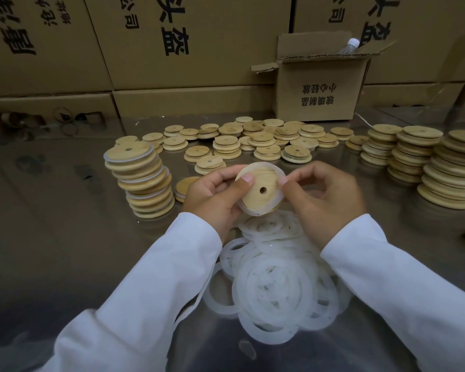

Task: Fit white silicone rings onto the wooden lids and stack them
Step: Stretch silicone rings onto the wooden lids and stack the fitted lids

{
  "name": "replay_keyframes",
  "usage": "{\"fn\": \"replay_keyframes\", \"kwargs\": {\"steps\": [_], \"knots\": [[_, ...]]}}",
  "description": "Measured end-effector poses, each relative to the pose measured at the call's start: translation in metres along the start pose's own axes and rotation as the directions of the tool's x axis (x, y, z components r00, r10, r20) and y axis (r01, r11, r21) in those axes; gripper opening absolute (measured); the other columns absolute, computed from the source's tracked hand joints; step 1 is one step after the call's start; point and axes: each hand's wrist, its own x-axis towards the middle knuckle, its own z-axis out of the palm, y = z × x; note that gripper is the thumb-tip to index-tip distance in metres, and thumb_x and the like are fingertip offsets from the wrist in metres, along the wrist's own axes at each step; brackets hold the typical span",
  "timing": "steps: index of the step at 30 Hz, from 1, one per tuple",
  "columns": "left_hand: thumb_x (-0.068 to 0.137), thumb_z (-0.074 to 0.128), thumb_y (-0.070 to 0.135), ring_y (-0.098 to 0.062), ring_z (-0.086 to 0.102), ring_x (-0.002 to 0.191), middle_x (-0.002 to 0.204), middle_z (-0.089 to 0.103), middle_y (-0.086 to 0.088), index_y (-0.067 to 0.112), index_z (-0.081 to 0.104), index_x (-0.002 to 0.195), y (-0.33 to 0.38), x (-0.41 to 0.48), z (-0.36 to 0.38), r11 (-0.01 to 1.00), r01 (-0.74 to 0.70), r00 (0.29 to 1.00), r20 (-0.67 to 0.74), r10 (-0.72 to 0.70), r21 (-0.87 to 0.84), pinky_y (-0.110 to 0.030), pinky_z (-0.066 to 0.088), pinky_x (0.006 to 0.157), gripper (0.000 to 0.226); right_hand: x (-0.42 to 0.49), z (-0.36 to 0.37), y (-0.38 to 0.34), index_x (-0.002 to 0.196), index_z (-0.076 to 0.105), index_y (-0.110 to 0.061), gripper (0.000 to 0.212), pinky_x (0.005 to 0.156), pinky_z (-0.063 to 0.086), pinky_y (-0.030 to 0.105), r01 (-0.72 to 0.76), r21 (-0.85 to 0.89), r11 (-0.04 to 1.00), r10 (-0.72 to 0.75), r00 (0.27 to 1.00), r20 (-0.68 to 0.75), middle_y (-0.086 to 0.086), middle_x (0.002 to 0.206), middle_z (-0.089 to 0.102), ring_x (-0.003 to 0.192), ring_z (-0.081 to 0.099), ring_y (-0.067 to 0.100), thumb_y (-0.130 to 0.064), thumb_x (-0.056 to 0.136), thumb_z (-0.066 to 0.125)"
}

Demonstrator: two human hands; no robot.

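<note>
Loose silicone rings (277, 285) lie beneath my hands; left hand (212, 197) grips a wooden lid (258, 183), right hand (324, 200) pinches its ring (271, 166).

The small open box (317, 89) at the far right of the counter has two lines of black print on its near face, upside down to the camera: 玻璃制品 and 小心轻放.

Behind it, the large middle carton (199, 63) bears big bold characters, also upside down, that read as 头盔, with smaller 公司 to their left. The large right carton (419, 49) shows the same 盔 and 司, partly cut off by the top edge. The left carton (65, 65) carries bold and smaller characters, tilted and cropped, which cannot be read with certainty.
</note>
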Motion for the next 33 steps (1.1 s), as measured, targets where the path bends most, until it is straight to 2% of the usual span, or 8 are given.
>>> {"fn": "replay_keyframes", "kwargs": {"steps": [5,8,15,18,22,24,30,33], "knots": [[0.083,0.062,0.005,-0.027,0.068,0.09,0.089,0.072,-0.008,0.019,0.068,0.087,0.0,0.0,-0.003,0.978,-0.003,1.0,0.01,0.001,0.21,-0.042,0.054,0.085,0.016,0.002,-0.001,0.001,0.066,0.061,-0.025,0.015,0.065,0.055,0.035,-0.003,-0.039,0.999,0.004,0.999,0.036,-0.006,0.07,0.065,0.067,0.063,0.016,-0.023,0.078,0.069],[0.084,0.063,0.013,-0.029,0.067,0.091,0.089,0.072,-0.01,0.021,0.07,0.087,-0.001,-0.002,-0.004,0.939,-0.043,0.999,0.025,0.037,0.342,-0.046,0.052,0.088,0.011,0.001,-0.001,-0.001,0.066,0.062,-0.025,0.013,0.069,0.055,0.035,0.027,-0.078,0.997,-0.019,0.994,0.108,-0.008,0.069,0.065,0.069,0.064,0.014,-0.023,0.077,0.069],[0.082,0.063,0.009,-0.018,0.067,0.082,0.083,0.071,-0.002,0.019,0.069,0.085,0.005,-0.001,-0.007,0.909,-0.14,0.989,0.106,0.107,0.392,-0.03,0.055,0.075,0.012,0.006,-0.008,-0.005,0.063,0.066,-0.023,0.014,0.06,0.043,0.013,-0.056,-0.04,0.998,0.061,0.987,0.147,-0.01,0.066,0.066,0.066,0.059,0.003,-0.025,0.077,0.072],[0.081,0.063,0.009,-0.007,0.066,0.075,0.075,0.071,0.007,0.019,0.068,0.084,0.011,0.001,-0.009,0.907,-0.177,0.981,0.14,0.132,0.383,-0.02,0.053,0.066,0.012,0.007,-0.011,-0.01,0.064,0.067,-0.023,0.014,0.06,0.043,0.014,-0.061,-0.015,0.998,0.062,0.984,0.166,-0.007,0.068,0.066,0.066,0.058,0.004,-0.026,0.077,0.071],[0.07,0.064,0.022,-0.024,0.064,0.087,0.088,0.07,-0.008,0.017,0.068,0.089,0.013,0.0,-0.009,0.949,-0.144,0.987,0.104,0.119,0.28,-0.046,0.051,0.084,0.02,0.009,-0.014,-0.015,0.063,0.066,-0.026,0.016,0.053,0.039,0.003,0.019,-0.027,0.999,-0.014,0.981,0.195,-0.013,0.065,0.063,0.059,0.053,-0.007,-0.025,0.078,0.07],[0.068,0.065,0.023,-0.024,0.064,0.087,0.086,0.07,-0.007,0.018,0.069,0.087,0.013,-0.001,-0.008,0.956,-0.134,0.99,0.087,0.115,0.263,-0.049,0.049,0.086,0.02,0.009,-0.014,-0.014,0.063,0.065,-0.027,0.016,0.055,0.039,0.002,0.039,-0.008,0.999,-0.037,0.98,0.195,-0.013,0.064,0.063,0.06,0.054,-0.007,-0.024,0.078,0.07],[0.081,0.065,0.009,-0.018,0.064,0.076,0.081,0.07,-0.005,0.018,0.069,0.083,0.008,0.0,-0.007,0.93,-0.136,0.991,0.039,0.13,0.34,-0.027,0.054,0.064,0.01,0.002,-0.005,-0.003,0.066,0.064,-0.025,0.013,0.074,0.054,0.031,0.031,0.062,0.998,-0.041,0.987,0.154,-0.006,0.07,0.068,0.073,0.066,0.017,-0.021,0.076,0.071],[0.082,0.064,0.009,-0.026,0.063,0.078,0.081,0.069,-0.011,0.015,0.068,0.084,0.007,0.0,-0.005,0.958,-0.066,0.997,-0.027,0.077,0.279,-0.039,0.055,0.071,0.007,0.001,-0.002,-0.001,0.067,0.063,-0.026,0.011,0.07,0.053,0.028,0.058,0.041,0.997,-0.062,0.991,0.118,-0.009,0.068,0.067,0.068,0.064,0.011,-0.028,0.072,0.073]]}}
